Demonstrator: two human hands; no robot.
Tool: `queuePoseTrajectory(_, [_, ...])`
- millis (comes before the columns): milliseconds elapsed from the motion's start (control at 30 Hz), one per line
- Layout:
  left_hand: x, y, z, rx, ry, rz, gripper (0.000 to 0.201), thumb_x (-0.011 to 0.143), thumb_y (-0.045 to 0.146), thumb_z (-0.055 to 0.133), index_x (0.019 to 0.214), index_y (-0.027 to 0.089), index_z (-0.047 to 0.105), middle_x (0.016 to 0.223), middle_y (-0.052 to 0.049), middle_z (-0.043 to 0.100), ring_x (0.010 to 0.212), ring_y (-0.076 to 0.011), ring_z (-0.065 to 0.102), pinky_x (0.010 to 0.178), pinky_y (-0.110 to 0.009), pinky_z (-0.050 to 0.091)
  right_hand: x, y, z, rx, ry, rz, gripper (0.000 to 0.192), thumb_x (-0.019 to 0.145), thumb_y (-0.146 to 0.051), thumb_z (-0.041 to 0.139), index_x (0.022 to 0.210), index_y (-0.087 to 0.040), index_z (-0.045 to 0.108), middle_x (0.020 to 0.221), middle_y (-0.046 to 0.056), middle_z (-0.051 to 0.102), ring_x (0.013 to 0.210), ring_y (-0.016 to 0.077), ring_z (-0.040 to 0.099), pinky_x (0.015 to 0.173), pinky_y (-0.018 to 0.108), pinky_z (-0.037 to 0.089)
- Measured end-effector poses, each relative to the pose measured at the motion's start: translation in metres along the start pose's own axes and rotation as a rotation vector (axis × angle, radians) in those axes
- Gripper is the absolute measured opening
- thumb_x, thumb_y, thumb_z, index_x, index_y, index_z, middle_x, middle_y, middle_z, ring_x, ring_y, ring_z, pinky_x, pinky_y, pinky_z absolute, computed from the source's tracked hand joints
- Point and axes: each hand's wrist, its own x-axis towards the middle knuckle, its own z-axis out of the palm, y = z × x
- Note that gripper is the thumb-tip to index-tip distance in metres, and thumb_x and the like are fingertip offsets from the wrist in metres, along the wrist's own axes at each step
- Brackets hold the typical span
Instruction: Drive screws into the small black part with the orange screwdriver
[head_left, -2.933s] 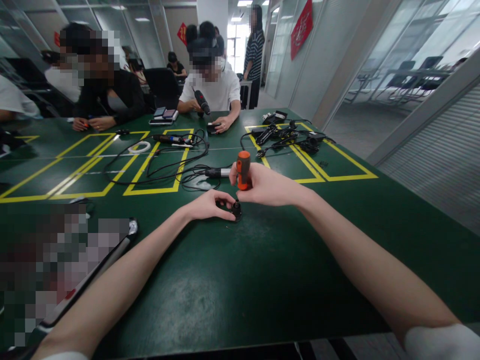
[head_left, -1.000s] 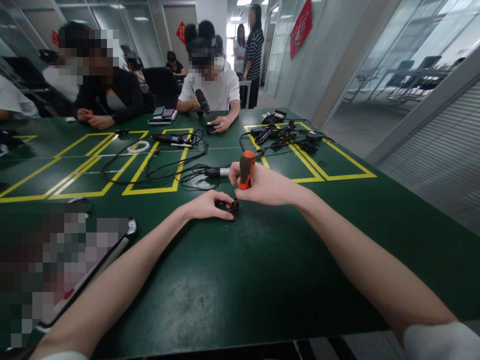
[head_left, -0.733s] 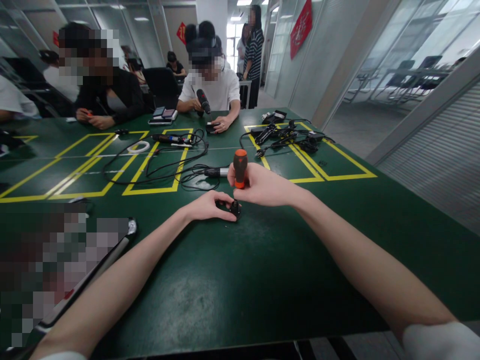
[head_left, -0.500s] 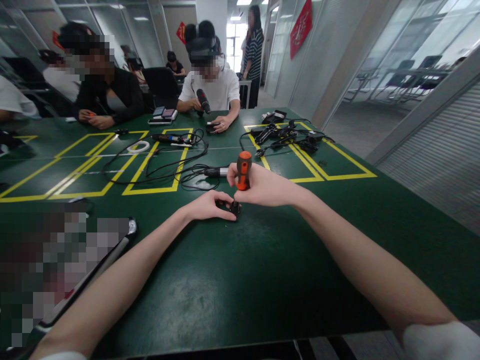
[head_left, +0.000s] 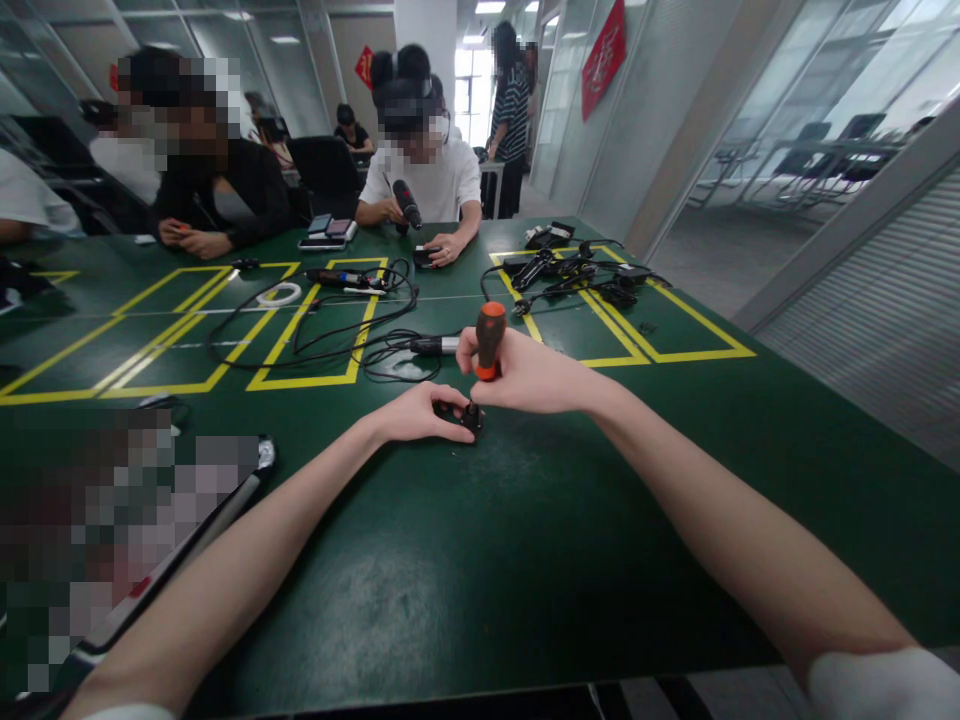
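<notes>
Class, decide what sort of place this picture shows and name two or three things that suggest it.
Likely an office room used as a shared workshop. Glass walls and an office chair suggest the office; the held screwdriver and the black cables on the green table suggest the workshop.

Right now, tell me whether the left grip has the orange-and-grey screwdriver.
No, the right grip has the screwdriver by its handle, while the left grip is on the small black part.
</notes>
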Motion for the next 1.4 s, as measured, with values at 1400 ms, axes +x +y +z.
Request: queuePoseTrajectory(1400, [0.0006,-0.0006,-0.0036,0.015,-0.046,0.014,0.041,0.072,0.034,0.085,0.110,0.017,0.084,0.112,-0.007,0.080,0.106,-0.0247,0.071,0.100,-0.035,0.051,-0.0012,0.0008,0.0002,0.000,-0.041,-0.011,0.014,0.073,-0.030,0.066,0.077,-0.020,0.058,0.073,-0.002,0.058,0.068,0.0152,0.051,0.066,0.029,0.040])
